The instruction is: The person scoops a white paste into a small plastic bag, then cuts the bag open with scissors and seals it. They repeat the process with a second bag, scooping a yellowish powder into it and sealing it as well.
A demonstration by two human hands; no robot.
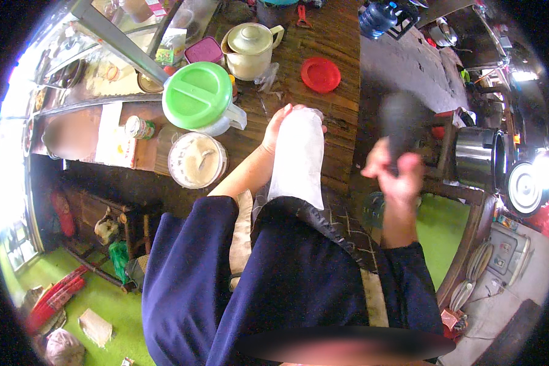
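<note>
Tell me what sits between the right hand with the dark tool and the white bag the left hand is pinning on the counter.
Nothing visible. The right hand, gripping a blurred dark tool, is raised off the counter's right edge; the white bag lies under the left hand on the wooden counter. Only bare wood and air separate them.

wooden plank counter, dark brown, worn. on it: cream lidded pot, red round lid, jug with green lid, open round tub of pale contents, small tin can, pink box, white cloth bag upright near front edge.
</note>
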